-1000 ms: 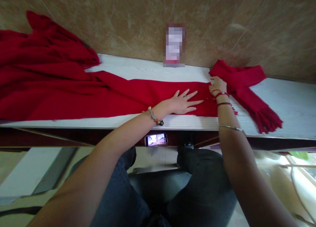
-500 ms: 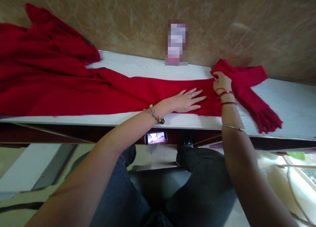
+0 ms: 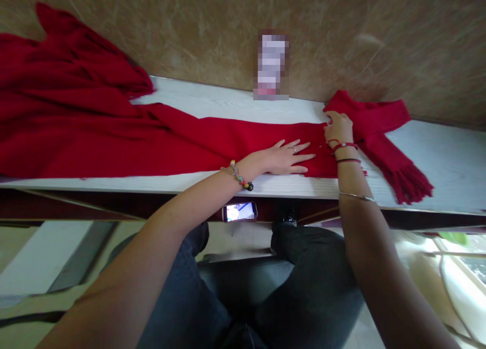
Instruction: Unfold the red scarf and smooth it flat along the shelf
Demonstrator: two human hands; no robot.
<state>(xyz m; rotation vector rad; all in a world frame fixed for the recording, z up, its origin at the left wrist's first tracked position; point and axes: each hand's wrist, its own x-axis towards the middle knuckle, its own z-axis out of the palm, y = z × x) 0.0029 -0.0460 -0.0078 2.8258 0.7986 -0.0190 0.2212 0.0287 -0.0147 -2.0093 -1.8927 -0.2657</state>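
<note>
A long red scarf (image 3: 182,146) lies along the narrow white table, smooth toward the right and rumpled at the left. Flat on its right part rests my left hand (image 3: 286,159), open with the fingers spread. My right hand (image 3: 339,128) is closed at the scarf's upper right end, thumb and fingers gripping the fabric; the fingertips are partly hidden. A bit of fringe peeks out beside my right wrist. Just beyond that hand, a smaller folded red scarf (image 3: 374,121) lies crossed over itself, its fringed end toward me.
The white table (image 3: 451,161) runs against a brown marbled wall (image 3: 182,30). A blurred-out rectangle (image 3: 272,60) shows at the wall behind the scarf. Below the table edge, a lit phone (image 3: 240,212) sits above my knees.
My right hand has shifted slightly left, and a bit of fringe now shows beside its wrist. My left hand stays nearly in place on the scarf.
</note>
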